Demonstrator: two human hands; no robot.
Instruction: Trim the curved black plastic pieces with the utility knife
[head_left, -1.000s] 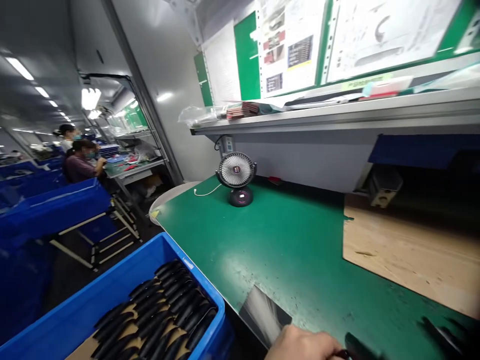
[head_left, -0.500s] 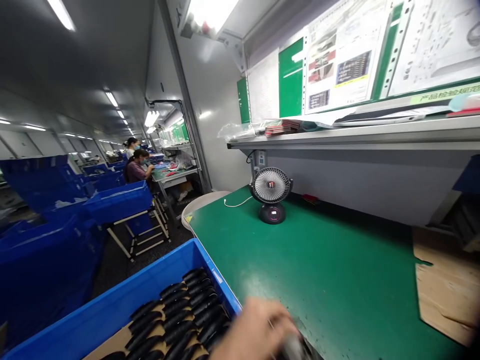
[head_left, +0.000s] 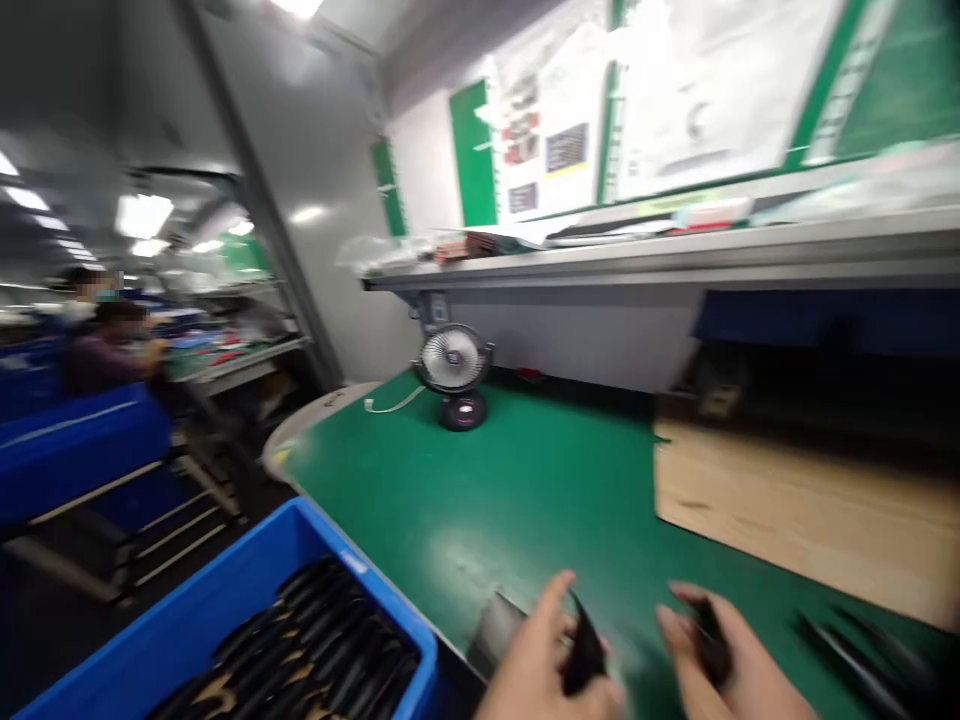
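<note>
Two hands are now visible over the green table (head_left: 510, 500), while half a second ago only one blurred hand was seen, by the crate's edge; the view has also turned toward the right. At far left, a blurred person (head_left: 105, 355) is near another bench, behind a blue container (head_left: 82, 440). Next comes the blue crate (head_left: 195, 620), where curved black parts (head_left: 330, 630) lie in rows. Beside it, a grey sheet (head_left: 495, 628) lies at the table's near edge, partly covered by the left hand (head_left: 536, 650). Farther back stands a small fan (head_left: 452, 360), below the shelf (head_left: 600, 255). The left hand has its fingers closed around a black piece (head_left: 583, 655). To its right, well apart from the crate, the right hand (head_left: 739, 660) grips a dark object (head_left: 711, 640), too blurred to identify. Behind it lies brown cardboard (head_left: 787, 520), and at the lower right are long dark items (head_left: 855, 660), also blurred.
</note>
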